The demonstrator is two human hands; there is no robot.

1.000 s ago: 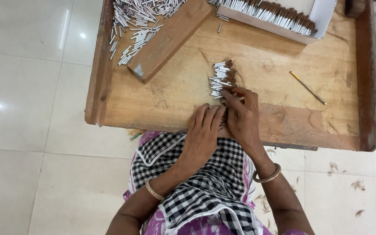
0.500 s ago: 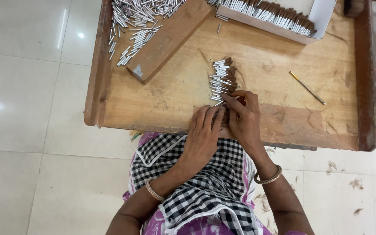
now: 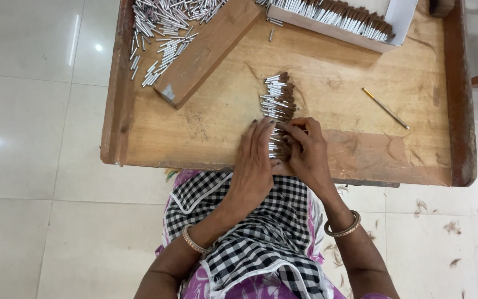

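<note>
A row of short rolled sticks (image 3: 279, 99), white at one end and brown at the other, lies in the middle of the low wooden tray table (image 3: 206, 135). My left hand (image 3: 255, 160) rests flat against the near end of the row, fingers apart and touching the white tips. My right hand (image 3: 305, 152) is on the brown side of the same end, fingers curled and pinching one or more sticks there. Both hands meet over the row's near end and hide the sticks beneath them.
A wooden block (image 3: 208, 50) lies slanted at the upper left, with a heap of loose white tubes (image 3: 161, 25) behind it. A white box of packed sticks (image 3: 349, 22) sits at the top. A thin metal rod (image 3: 385, 108) lies to the right. Tiled floor surrounds the table.
The hands have stayed at the near end of the row, with the fingers shifting slightly on the sticks. The view has drifted a little.
</note>
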